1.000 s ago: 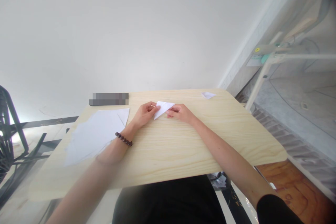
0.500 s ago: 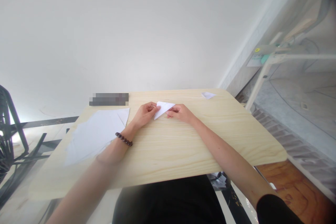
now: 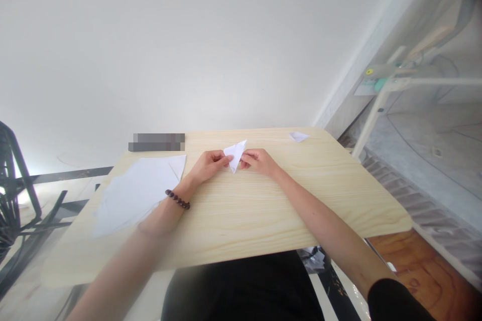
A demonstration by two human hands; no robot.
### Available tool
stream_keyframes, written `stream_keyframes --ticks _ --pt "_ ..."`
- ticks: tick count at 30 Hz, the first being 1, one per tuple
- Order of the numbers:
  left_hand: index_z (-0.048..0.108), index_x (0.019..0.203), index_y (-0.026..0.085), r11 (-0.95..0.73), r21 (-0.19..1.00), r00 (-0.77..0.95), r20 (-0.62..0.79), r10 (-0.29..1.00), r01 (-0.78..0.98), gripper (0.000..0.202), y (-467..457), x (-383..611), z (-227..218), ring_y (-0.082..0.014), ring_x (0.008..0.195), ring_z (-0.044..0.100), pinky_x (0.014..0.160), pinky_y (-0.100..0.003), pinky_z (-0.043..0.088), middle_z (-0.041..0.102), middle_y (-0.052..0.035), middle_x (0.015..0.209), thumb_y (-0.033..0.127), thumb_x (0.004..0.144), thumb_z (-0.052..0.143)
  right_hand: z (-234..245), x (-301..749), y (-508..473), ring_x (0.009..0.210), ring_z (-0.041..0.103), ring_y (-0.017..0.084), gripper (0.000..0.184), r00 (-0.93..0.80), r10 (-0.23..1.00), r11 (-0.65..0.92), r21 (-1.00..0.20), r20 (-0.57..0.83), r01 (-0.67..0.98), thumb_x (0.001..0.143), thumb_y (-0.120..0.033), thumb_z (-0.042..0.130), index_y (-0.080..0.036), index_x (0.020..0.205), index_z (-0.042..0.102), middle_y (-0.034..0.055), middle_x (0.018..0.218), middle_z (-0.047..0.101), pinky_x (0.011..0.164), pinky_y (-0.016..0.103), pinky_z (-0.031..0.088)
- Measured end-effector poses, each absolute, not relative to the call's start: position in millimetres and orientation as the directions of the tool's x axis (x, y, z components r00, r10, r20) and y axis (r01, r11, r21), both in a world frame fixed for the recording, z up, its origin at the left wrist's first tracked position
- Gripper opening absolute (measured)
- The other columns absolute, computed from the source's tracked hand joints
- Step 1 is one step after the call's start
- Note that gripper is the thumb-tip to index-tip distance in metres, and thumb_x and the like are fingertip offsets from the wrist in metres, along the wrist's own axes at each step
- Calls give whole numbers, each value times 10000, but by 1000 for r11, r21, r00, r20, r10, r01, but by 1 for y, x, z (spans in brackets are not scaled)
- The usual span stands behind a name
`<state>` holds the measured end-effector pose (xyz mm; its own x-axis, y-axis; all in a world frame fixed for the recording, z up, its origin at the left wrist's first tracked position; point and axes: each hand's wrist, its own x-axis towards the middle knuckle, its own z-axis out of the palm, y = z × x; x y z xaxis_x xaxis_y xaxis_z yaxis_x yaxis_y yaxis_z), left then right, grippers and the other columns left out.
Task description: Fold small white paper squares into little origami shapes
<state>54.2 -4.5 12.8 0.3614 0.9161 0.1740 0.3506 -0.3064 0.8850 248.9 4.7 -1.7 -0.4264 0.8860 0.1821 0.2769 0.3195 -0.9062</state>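
Observation:
A small folded piece of white paper point(image 3: 235, 153) is held just above the light wooden table point(image 3: 244, 210), near its far middle. My left hand point(image 3: 209, 164), with a dark bead bracelet on the wrist, pinches the paper's left side. My right hand point(image 3: 258, 160) pinches its right side. The paper now stands turned with a point down between the fingertips of both hands.
A loose stack of white sheets point(image 3: 139, 190) lies on the table's left part. A small folded white scrap point(image 3: 299, 136) rests at the far right corner. A dark flat object point(image 3: 156, 141) lies at the far edge. A white rack point(image 3: 380, 95) stands to the right of the table.
The folded paper has been turned between my fingers: it lay as a flat triangle pointing right, and now stands more upright with a tip down. Both hands stayed almost in place.

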Motion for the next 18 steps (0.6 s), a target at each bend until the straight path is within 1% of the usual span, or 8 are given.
stream_keyframes --ticks 2,6,10,14,16,18 --pt "602 626 128 -299 883 378 155 913 361 383 -5 53 12 -126 566 484 512 -221 362 560 -9 571 499 685 525 -3 248 4 619 590 124 241 -420 885 344 -889 200 302 771 -294 438 -128 741 610 32 649 628 595 225 454" --pt "624 637 127 -311 877 437 132 890 366 388 -5 52 12 -134 573 497 519 -228 370 572 -7 571 505 666 543 -6 247 5 597 574 122 195 -424 875 416 -812 235 408 734 -254 481 -133 786 625 29 681 635 534 203 416" --pt "622 698 129 -329 880 493 130 860 342 369 -4 53 11 -129 623 518 583 -227 388 609 -13 665 477 722 502 -9 246 6 511 503 96 175 -411 876 449 -738 252 505 695 -233 512 -116 743 633 13 594 601 464 186 346" --pt "601 686 132 -351 872 472 164 866 341 395 -3 54 11 -137 669 544 651 -238 400 620 -24 680 472 781 423 -10 246 6 454 404 66 187 -415 864 486 -690 285 536 691 -269 512 -113 653 608 -12 521 532 429 182 284" --pt "599 739 134 -346 880 458 174 872 324 382 -3 54 11 -138 667 553 656 -242 405 623 -27 680 468 787 417 -9 246 5 445 372 59 195 -421 858 497 -681 294 538 688 -281 513 -117 612 586 -21 502 503 426 182 269" --pt "585 866 141 -334 891 435 181 882 307 360 -4 54 11 -133 641 555 623 -238 407 620 -21 671 457 781 436 -8 246 4 439 364 58 201 -422 863 485 -693 279 533 696 -279 498 -121 597 571 -26 487 484 424 182 261"
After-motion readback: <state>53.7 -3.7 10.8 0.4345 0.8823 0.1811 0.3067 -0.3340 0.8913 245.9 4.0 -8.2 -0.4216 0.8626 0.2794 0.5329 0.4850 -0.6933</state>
